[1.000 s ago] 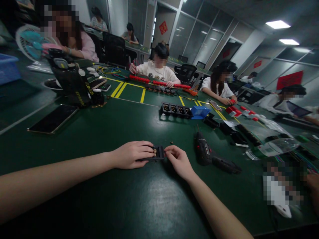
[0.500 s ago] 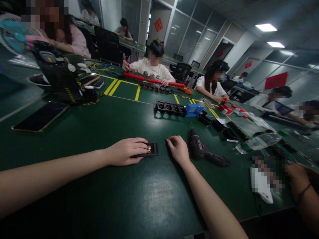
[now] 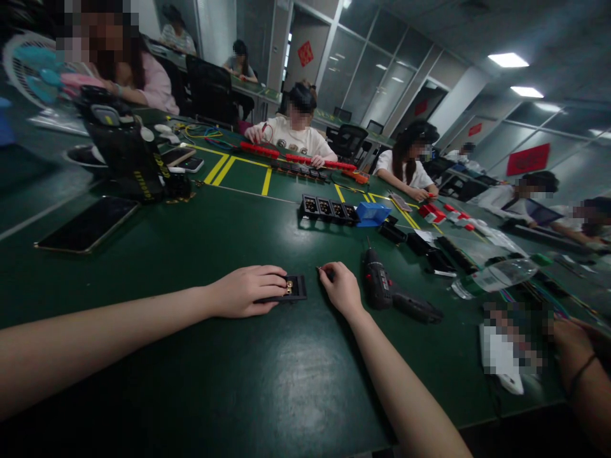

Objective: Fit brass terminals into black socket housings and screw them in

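Note:
My left hand (image 3: 251, 291) lies over a small black rectangular housing (image 3: 300, 289) on the green table, fingers across it and holding it down. Brass-coloured metal pieces (image 3: 289, 287) show inside the housing beside my fingertips; its left part is hidden under the hand. To the right, apart from the housing, my right hand (image 3: 341, 289) is closed in a pinch. A tiny piece pokes out at its fingertips, too small to name. A dark cordless screwdriver (image 3: 379, 280) lies on its side just right of that hand.
Farther back stand a row of black housings with brass parts (image 3: 329, 210) and a blue box (image 3: 372, 214). A phone (image 3: 88, 224) and black bag (image 3: 128, 152) are at left; a plastic bottle (image 3: 501, 277) and a co-worker's hand (image 3: 573, 343) at right. Several people sit around.
The whole view has shifted slightly. My left hand stays on the housing and my right hand stays pinched beside it. Across the table, a co-worker's raised hand has come down a little.

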`<state>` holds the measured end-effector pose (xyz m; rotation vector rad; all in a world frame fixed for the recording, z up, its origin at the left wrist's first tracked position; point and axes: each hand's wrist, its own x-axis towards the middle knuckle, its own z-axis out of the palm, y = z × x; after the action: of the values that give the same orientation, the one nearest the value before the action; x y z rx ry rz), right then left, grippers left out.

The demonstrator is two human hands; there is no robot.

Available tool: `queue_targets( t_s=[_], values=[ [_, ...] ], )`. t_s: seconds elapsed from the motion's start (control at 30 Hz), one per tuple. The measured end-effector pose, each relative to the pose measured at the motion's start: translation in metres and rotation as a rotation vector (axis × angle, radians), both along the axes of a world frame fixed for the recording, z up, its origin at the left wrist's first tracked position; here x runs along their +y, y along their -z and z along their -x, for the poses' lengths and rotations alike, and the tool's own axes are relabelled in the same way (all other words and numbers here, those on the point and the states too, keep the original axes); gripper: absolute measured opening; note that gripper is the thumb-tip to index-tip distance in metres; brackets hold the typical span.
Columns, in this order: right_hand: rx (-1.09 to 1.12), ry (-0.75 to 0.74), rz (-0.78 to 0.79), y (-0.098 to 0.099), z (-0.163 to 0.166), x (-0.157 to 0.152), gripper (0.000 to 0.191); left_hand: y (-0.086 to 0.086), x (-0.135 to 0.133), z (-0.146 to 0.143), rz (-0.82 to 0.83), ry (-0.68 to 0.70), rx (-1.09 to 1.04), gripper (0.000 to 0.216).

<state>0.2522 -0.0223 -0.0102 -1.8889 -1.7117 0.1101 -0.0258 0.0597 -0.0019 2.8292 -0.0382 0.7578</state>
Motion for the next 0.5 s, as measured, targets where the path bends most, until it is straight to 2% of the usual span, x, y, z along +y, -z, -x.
queue_targets(
  t_s=[0.17, 0.27, 0.4, 0.5],
  values=[
    [0.120, -0.042, -0.028, -0.003, 0.002, -0.004, 0.017, -0.001, 0.000, 0.000, 0.002, -0.004, 0.008, 0.029],
    [0.135, -0.161, -0.073, -0.013, 0.011, -0.013, 0.015, -0.001, 0.000, 0.000, 0.006, -0.006, 0.012, 0.029],
    [-0.106, -0.364, -0.058, -0.031, 0.028, -0.026, 0.018, 0.000, 0.000, 0.000, 0.002, -0.011, 0.014, 0.029],
    [-0.243, -0.460, -0.016, -0.040, 0.036, -0.030, 0.020, 0.001, 0.000, 0.001, 0.003, -0.017, 0.016, 0.030]
  ],
)
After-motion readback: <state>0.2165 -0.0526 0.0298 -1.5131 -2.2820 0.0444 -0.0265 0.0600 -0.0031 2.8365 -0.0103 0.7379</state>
